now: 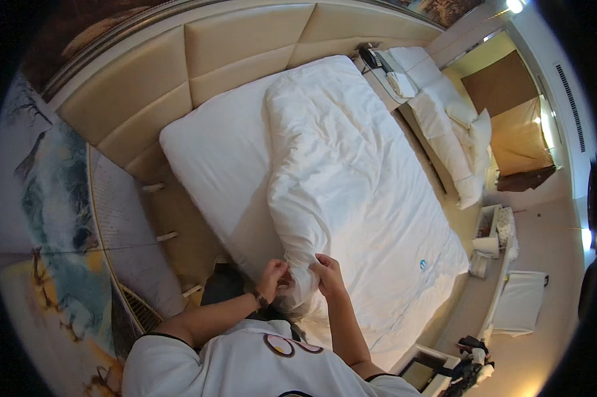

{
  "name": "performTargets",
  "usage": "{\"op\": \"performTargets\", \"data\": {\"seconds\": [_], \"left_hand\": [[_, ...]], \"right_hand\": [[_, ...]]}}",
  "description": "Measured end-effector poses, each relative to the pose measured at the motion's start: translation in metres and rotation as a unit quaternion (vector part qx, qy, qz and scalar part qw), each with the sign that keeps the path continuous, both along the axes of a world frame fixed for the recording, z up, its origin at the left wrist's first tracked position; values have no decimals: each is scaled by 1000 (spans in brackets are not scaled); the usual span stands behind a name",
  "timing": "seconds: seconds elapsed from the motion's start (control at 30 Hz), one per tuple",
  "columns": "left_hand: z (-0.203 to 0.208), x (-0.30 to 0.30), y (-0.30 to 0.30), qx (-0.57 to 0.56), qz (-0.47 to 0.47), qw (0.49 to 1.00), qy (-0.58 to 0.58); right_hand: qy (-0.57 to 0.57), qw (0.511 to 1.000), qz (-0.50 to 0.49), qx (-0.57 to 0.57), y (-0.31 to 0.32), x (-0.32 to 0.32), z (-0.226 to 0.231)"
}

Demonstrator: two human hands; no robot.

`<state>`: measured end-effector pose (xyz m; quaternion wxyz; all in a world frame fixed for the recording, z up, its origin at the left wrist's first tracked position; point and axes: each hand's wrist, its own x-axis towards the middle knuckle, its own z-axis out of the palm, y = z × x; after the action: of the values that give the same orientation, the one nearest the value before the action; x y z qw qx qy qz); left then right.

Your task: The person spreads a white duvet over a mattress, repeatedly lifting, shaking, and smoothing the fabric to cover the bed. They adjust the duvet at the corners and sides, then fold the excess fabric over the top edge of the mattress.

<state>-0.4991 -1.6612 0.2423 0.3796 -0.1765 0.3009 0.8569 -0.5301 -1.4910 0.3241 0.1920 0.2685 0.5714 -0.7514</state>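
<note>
A white duvet lies rumpled over the bed, its left side gathered into a thick, loose roll. At the near end of that roll, my left hand is closed on the duvet's edge, fingers curled inward. A short way to its right, my right hand pinches the same bunched cloth between thumb and fingers. The cloth between the hands is drawn up in folds and hangs close to my body. Left of the duvet shows the smooth white sheet on the mattress.
A padded beige headboard runs along the far side. Beyond the bed stand a nightstand with a black telephone and a second bed with white bedding. A painted wall rises at left. A white box is at right.
</note>
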Motion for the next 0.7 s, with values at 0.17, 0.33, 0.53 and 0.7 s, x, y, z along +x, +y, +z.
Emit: {"op": "performTargets", "data": {"seconds": [0.17,0.33,0.53,0.7], "left_hand": [[-26,-81,26,266,62,915,-297],[-24,-185,7,77,172,968,-164],[117,-198,-140,-256,270,849,375],[110,-124,-136,-540,46,604,585]], "right_hand": [[11,998,-63,6,-10,3,43],[2,997,-76,-18,-25,3,80],[84,965,92,233,-34,-40,27],[71,991,112,-34,-142,-135,49]]}}
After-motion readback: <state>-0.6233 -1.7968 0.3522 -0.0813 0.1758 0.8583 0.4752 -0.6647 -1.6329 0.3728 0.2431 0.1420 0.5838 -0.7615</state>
